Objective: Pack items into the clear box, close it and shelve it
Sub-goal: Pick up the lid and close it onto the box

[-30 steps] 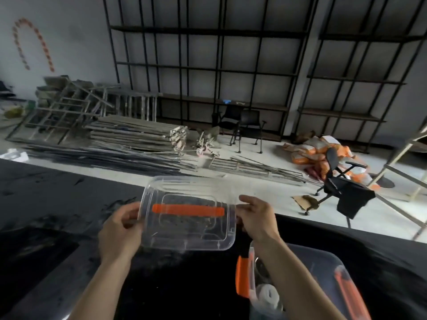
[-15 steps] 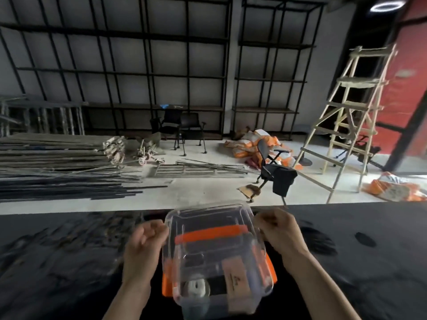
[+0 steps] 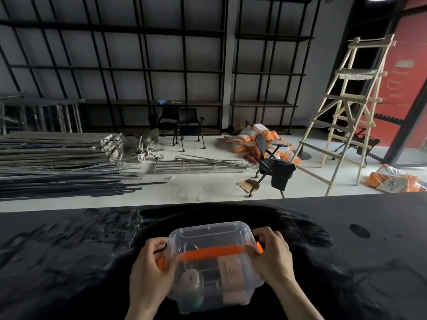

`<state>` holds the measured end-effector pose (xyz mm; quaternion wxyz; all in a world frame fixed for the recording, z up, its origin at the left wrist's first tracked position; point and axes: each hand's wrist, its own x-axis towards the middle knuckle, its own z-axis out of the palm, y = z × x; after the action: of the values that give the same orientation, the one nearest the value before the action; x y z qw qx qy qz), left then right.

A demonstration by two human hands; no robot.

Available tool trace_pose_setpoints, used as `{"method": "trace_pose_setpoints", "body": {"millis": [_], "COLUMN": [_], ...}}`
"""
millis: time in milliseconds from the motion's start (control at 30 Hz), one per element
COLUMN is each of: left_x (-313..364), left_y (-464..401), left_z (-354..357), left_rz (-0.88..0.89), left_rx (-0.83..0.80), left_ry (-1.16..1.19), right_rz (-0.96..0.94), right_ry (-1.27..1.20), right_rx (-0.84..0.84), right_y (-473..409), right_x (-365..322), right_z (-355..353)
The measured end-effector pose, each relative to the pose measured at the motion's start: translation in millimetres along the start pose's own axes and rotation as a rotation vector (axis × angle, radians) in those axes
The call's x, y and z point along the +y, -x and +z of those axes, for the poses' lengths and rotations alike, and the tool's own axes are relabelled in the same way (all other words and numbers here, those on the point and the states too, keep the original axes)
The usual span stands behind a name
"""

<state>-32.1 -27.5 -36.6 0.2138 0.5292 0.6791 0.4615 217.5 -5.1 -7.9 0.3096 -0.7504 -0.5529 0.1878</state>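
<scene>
The clear box (image 3: 233,294) stands on the black table (image 3: 69,262) right in front of me. Its clear lid (image 3: 208,236), with an orange handle (image 3: 212,252), lies on top of the box. Inside I see a white roll (image 3: 190,278) and a pale card packet (image 3: 232,271). My left hand (image 3: 152,271) grips the lid's left end at the orange latch (image 3: 161,263). My right hand (image 3: 271,257) grips the lid's right end, by the other orange latch (image 3: 259,246).
Beyond the table's far edge lie stacked metal bars (image 3: 57,162), a black office chair (image 3: 272,165), orange sacks (image 3: 254,139) and a wooden ladder (image 3: 346,112). Black shelving (image 3: 161,72) lines the back wall.
I carried the lid from the table's left over the box at the right and lowered it onto it. Both hands slid down onto the lid's ends at the latches.
</scene>
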Motion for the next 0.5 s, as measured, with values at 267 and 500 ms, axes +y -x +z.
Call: {"method": "trace_pose_setpoints", "body": {"millis": [267, 500], "left_x": [-10, 3], "left_y": [-9, -10], "left_z": [-3, -8], "left_rz": [-0.536, -0.483], "left_rx": [-0.281, -0.240], "left_ry": [0.055, 0.034], "right_rz": [0.473, 0.437], "right_ry": [-0.433, -0.460], "right_rx": [-0.360, -0.350], "right_y": [-6, -10], "right_x": [19, 21], "right_z": [-5, -5]}}
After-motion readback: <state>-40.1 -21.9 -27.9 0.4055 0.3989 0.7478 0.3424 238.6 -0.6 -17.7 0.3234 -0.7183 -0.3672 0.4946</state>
